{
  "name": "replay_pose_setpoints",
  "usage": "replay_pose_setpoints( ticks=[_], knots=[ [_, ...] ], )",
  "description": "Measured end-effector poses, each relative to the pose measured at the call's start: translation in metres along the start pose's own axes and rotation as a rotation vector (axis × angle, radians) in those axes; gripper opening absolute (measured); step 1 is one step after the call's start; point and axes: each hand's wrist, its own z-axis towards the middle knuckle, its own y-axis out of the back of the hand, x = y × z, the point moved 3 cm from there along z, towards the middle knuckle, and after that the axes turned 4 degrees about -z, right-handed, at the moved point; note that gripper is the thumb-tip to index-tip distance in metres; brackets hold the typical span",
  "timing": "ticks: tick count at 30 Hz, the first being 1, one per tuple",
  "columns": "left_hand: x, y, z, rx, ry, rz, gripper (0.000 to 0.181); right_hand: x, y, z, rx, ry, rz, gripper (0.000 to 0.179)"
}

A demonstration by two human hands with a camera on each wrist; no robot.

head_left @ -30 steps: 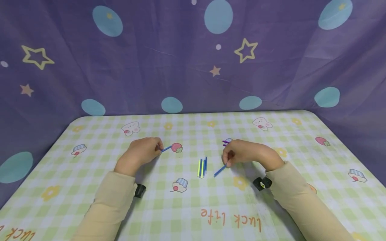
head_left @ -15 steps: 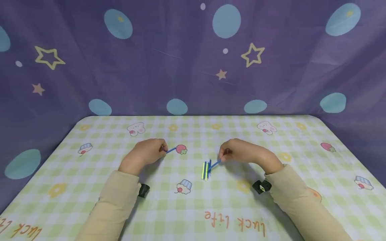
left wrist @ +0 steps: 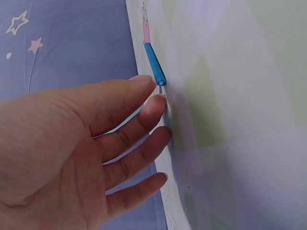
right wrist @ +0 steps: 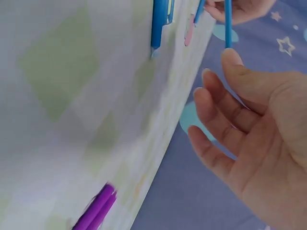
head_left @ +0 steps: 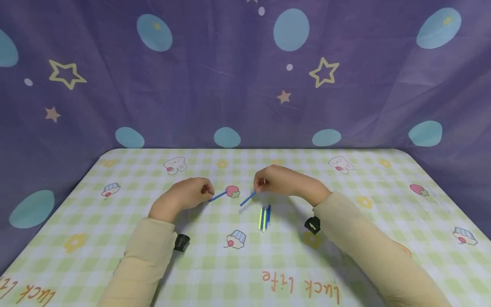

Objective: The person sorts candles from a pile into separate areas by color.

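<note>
In the head view my left hand (head_left: 192,194) is on the left, its thumb and fingers parted. A thin blue stick (head_left: 218,197) lies across the printed strawberry with its near end just below these fingertips. The left wrist view shows that blue stick (left wrist: 154,62) running away from the thumb tip, the fingers loosely bent. My right hand (head_left: 278,183) pinches another blue stick (head_left: 248,198) between thumb and fingertips, its free end slanting down to the left. Below that hand, several yellow and blue sticks (head_left: 264,218) lie side by side.
Purple sticks (right wrist: 96,208) lie on the cloth in the right wrist view, hidden behind my right arm in the head view. The table has a green checked cloth (head_left: 199,273); a purple patterned curtain (head_left: 184,85) hangs behind its far edge.
My right hand has moved left with its blue stick, passing over the yellow and blue sticks. My left fingers have parted from the blue stick by the strawberry.
</note>
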Motion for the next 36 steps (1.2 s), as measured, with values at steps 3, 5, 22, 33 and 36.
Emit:
replay_pose_setpoints(
  ticks=[3, 5, 22, 33, 36],
  knots=[
    [0.001, 0.0, 0.001, 0.001, -0.003, -0.009, 0.007, 0.004, -0.002, 0.015, 0.025, -0.001, -0.04, 0.009],
    [0.001, 0.0, 0.001, -0.003, -0.004, -0.01, 0.007, 0.009, -0.003, 0.024, 0.04, -0.003, -0.059, 0.008],
    [-0.001, 0.001, 0.001, 0.018, 0.014, -0.005, 0.007, 0.028, -0.021, 0.071, 0.123, -0.101, -0.175, 0.006],
    [0.002, 0.001, 0.002, 0.028, 0.005, -0.01, 0.007, 0.03, -0.028, 0.078, 0.15, -0.112, -0.239, 0.007],
    [0.001, 0.0, 0.002, 0.031, 0.006, -0.016, 0.005, 0.03, -0.028, 0.078, 0.154, -0.108, -0.234, 0.006]
  ],
)
